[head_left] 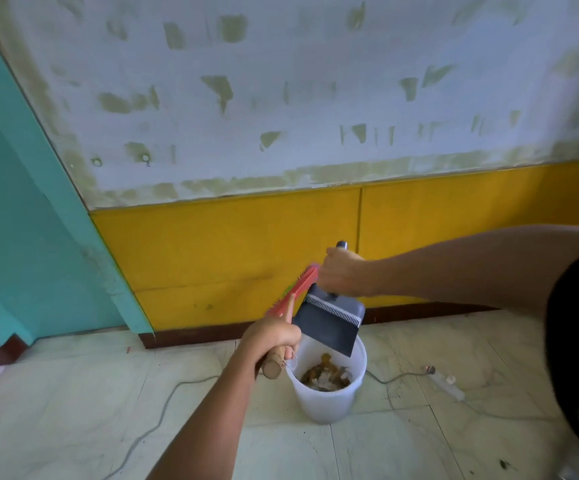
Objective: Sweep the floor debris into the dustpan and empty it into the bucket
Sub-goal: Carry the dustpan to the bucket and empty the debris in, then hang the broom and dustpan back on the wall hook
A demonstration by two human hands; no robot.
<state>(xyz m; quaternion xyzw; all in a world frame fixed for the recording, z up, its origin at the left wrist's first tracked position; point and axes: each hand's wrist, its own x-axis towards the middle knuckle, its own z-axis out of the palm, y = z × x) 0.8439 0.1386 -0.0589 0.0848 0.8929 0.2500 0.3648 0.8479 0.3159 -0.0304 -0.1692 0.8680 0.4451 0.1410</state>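
Observation:
A white plastic bucket (328, 400) stands on the floor near the yellow wall, with brown debris (326, 374) lying in it. My right hand (345, 271) grips the handle of a dark grey dustpan (329, 322), which is tipped steeply with its lip pointing down over the bucket's mouth. My left hand (272, 336) holds the wooden handle of a broom with a red head (295, 292); the head is raised beside the dustpan's left edge.
A grey cable (163, 410) snakes across the pale floor tiles left of the bucket and another runs right to a white power strip (449, 382). A teal door frame (39, 202) stands at left. Small dark specks (504, 464) lie on the floor at lower right.

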